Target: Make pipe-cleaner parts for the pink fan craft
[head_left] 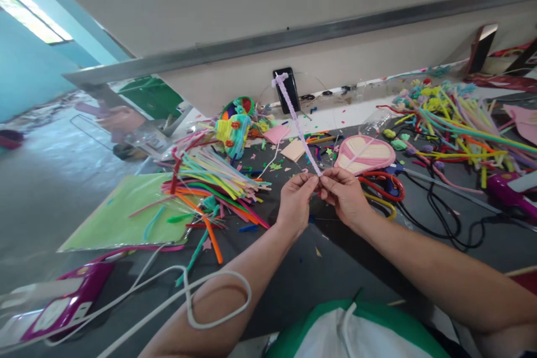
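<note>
Both my hands meet above the dark table point(319, 268), pinching the lower end of a pale lilac pipe cleaner point(296, 120) that rises away from me, its far tip bent over. My left hand point(296, 201) grips it with thumb and fingers from the left. My right hand point(344, 193) holds the same end from the right. Just behind my right hand lies a pink-rimmed oval craft piece point(364, 154) with a cream middle.
A heap of coloured pipe cleaners point(213, 184) lies left of my hands, another heap point(457, 128) at the right. Red-handled scissors point(384, 184), a green sheet point(126, 212), a magenta glue gun point(67, 305) with white cord, black cables point(444, 218) and a phone point(287, 89) against the wall.
</note>
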`<state>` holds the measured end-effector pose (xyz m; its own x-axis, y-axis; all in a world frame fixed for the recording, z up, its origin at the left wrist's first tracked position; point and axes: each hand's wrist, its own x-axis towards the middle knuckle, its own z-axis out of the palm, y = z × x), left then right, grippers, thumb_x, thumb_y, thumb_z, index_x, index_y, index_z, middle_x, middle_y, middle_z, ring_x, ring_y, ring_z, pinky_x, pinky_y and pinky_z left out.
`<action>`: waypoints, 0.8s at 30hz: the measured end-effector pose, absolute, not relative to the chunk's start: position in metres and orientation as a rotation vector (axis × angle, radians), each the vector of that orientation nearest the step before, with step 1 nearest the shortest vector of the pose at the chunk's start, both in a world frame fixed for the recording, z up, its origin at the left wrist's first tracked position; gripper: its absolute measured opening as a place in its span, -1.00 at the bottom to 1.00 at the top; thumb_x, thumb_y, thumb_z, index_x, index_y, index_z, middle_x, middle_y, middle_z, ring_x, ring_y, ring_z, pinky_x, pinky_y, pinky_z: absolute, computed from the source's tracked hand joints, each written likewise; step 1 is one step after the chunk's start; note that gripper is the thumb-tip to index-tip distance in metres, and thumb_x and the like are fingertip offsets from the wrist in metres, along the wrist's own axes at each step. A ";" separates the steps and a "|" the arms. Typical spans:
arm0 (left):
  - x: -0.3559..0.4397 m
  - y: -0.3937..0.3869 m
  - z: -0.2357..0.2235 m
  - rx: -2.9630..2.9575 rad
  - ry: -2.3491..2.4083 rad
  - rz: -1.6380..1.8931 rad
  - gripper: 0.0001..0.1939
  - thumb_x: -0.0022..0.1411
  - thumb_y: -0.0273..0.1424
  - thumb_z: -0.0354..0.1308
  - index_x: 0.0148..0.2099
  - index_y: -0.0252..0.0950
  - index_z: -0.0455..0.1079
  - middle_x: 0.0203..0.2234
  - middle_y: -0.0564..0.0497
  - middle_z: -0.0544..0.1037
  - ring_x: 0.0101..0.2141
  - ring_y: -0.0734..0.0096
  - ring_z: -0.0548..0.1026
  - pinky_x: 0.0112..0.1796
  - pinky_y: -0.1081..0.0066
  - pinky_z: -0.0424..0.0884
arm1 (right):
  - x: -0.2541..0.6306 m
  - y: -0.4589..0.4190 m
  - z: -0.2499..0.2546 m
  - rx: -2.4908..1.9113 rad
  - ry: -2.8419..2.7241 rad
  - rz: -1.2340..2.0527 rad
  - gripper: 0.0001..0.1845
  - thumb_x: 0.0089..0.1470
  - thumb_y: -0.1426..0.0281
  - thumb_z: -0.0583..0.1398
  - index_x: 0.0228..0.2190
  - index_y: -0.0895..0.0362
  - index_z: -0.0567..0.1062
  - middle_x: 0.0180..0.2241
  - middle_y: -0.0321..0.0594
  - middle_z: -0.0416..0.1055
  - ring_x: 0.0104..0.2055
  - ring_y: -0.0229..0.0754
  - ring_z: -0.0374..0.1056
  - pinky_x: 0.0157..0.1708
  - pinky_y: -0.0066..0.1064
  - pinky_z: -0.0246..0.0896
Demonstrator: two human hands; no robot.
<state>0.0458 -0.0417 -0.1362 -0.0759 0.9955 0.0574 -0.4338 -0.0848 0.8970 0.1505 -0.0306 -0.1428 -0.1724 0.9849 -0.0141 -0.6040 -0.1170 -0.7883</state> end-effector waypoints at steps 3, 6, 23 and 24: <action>0.044 -0.043 -0.135 0.909 0.889 1.471 -0.86 0.09 -0.40 0.20 -0.43 -0.37 0.37 -0.64 0.07 0.42 -0.60 0.58 0.37 -0.45 0.51 0.36 | 0.146 -0.033 -0.142 -0.668 -0.762 1.601 -0.81 -0.18 0.38 0.32 -0.47 0.15 0.43 -0.69 -0.40 0.34 -0.69 -0.39 0.21 -0.76 -0.62 -0.12; 0.041 -0.044 -0.131 0.906 0.908 1.434 -0.85 0.09 -0.38 0.21 -0.43 -0.35 0.35 -0.67 0.09 0.41 -0.62 0.55 0.39 -0.50 0.51 0.37 | 0.140 -0.036 -0.138 -0.666 -0.695 1.614 -0.80 -0.19 0.38 0.32 -0.49 0.16 0.41 -0.69 -0.40 0.34 -0.69 -0.40 0.20 -0.75 -0.62 -0.11; 0.032 -0.037 -0.125 0.924 1.001 1.423 -0.87 0.04 -0.41 0.25 -0.45 -0.33 0.36 -0.71 0.13 0.36 -0.68 0.62 0.31 -0.60 0.59 0.33 | 0.125 -0.033 -0.135 -0.606 -0.557 1.654 -0.81 -0.20 0.35 0.30 -0.49 0.15 0.43 -0.73 -0.39 0.36 -0.71 -0.40 0.17 -0.72 -0.59 -0.06; 0.033 -0.038 -0.125 0.924 0.990 1.430 -0.87 0.04 -0.41 0.24 -0.45 -0.33 0.35 -0.72 0.13 0.36 -0.69 0.61 0.32 -0.60 0.57 0.34 | 0.126 -0.033 -0.135 -0.604 -0.573 1.664 -0.81 -0.20 0.35 0.31 -0.49 0.16 0.43 -0.72 -0.39 0.36 -0.71 -0.40 0.17 -0.72 -0.60 -0.06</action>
